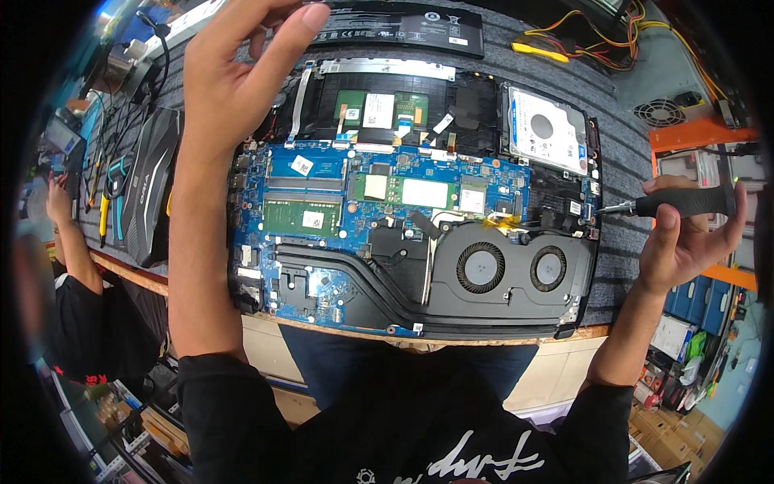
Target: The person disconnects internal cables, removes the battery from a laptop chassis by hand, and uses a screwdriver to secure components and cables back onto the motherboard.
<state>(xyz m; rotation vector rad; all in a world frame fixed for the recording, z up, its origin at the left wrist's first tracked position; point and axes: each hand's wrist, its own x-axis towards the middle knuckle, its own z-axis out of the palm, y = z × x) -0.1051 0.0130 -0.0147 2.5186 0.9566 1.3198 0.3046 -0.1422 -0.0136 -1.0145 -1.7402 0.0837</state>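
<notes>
An opened laptop base lies with its blue motherboard [419, 165], two cooling fans [482, 268] and silver hard drive [547, 129] exposed. My left hand [238, 77] is raised at the top left, beside a detached black battery [403, 28]; its thumb stands apart from loosely curled fingers, with nothing visible in them, though the top is cropped. My right hand [677, 250] is closed on a black-handled screwdriver [685, 202], whose tip points at the laptop’s right edge, below the drive; contact is unclear.
A power supply unit [661, 89] with cables and a yellow tool [538, 50] lie at back right, above an orange rack [685, 139]. A black case [149, 185] and hand tools [109, 202] lie left on the ridged mat [621, 290]. A co-worker [93, 315] is at far left.
</notes>
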